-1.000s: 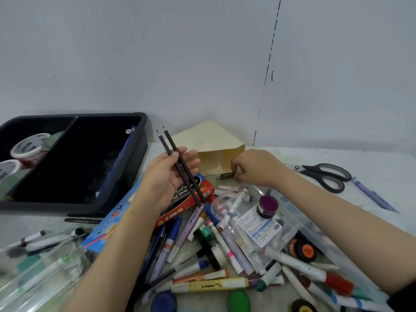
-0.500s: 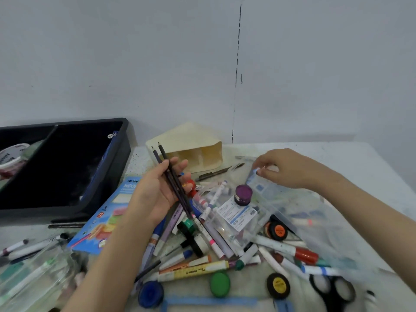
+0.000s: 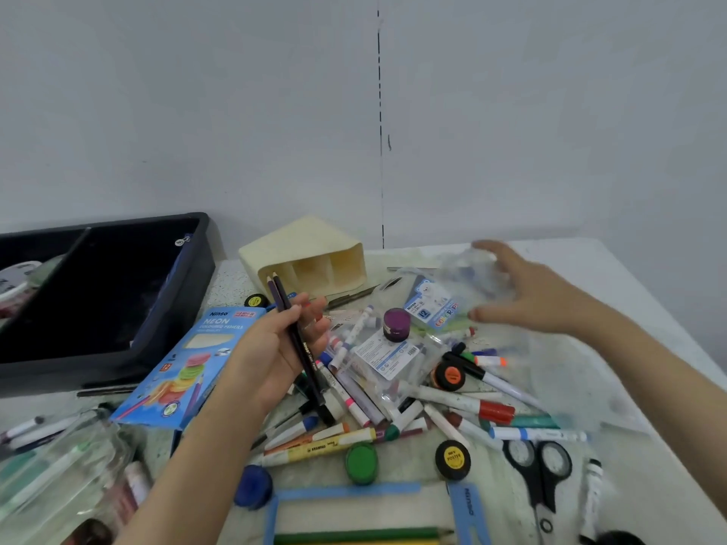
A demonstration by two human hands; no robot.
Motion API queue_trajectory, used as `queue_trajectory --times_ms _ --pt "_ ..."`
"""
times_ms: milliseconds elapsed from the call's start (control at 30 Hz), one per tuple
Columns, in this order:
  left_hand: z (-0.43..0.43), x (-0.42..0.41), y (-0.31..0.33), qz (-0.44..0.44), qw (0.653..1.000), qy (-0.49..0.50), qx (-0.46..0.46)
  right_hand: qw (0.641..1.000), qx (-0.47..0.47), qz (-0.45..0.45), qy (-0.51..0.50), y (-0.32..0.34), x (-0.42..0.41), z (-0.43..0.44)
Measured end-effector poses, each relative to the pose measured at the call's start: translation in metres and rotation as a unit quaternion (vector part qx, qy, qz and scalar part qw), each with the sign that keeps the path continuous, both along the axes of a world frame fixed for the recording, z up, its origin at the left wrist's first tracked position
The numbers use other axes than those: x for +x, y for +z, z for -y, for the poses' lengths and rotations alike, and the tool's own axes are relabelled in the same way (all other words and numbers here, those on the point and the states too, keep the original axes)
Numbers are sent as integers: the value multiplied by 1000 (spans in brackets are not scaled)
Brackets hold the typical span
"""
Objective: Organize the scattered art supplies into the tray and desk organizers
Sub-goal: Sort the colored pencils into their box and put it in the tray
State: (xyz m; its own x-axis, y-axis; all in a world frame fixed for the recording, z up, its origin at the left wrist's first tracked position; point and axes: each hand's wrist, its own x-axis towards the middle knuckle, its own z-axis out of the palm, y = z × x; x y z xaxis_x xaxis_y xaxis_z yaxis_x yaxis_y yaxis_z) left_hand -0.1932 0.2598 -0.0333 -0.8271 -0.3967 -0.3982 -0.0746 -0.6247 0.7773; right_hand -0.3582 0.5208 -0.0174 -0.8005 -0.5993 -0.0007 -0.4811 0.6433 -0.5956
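My left hand (image 3: 271, 356) grips two dark pencils (image 3: 283, 300), their tips pointing up toward the cream desk organizer (image 3: 307, 245), which lies on its side with its compartments facing right. My right hand (image 3: 531, 293) is blurred, with fingers and thumb spread wide over a clear plastic pouch (image 3: 440, 304) with a blue label; whether it touches the pouch is unclear. Below both hands lies a heap of markers (image 3: 393, 403), with a purple paint jar (image 3: 396, 324) on top. The black tray (image 3: 59, 371) stands at the left.
A blue neon pencil box (image 3: 196, 359) leans by the tray. Round paint pots in green (image 3: 361, 462), yellow (image 3: 452, 459) and blue (image 3: 253, 487) sit near the front. Black scissors (image 3: 539, 477) lie at the front right. Clear bags of pens (image 3: 51, 474) are at the front left.
My right hand has opened, spread its fingers and moved right and slightly back over the clear pouch. My left hand still holds the pencils, now a little lower. The view shifted.
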Motion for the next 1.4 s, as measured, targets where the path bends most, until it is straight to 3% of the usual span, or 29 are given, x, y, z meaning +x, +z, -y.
queue_trajectory --times_ms 100,167,500,767,1000,1267,1400 --pt "-2 3 -3 -12 1000 -5 2 995 -76 25 -56 18 -20 -9" --pt "-4 4 -5 -16 1000 -12 2 995 -78 32 -56 26 -27 -13" --pt "-9 7 -9 -27 999 -31 9 989 117 -65 59 18 -29 5" --pt "-8 12 -17 -19 999 -28 3 980 169 -59 92 5 -30 24" --pt "-6 15 -20 -18 1000 -23 3 980 151 -71 109 -12 -25 26" --pt "-9 23 -28 -23 999 -21 9 964 -29 -206 164 -23 34 10" --pt "-8 29 -31 -31 999 -10 4 964 -37 -174 198 -31 65 -7"
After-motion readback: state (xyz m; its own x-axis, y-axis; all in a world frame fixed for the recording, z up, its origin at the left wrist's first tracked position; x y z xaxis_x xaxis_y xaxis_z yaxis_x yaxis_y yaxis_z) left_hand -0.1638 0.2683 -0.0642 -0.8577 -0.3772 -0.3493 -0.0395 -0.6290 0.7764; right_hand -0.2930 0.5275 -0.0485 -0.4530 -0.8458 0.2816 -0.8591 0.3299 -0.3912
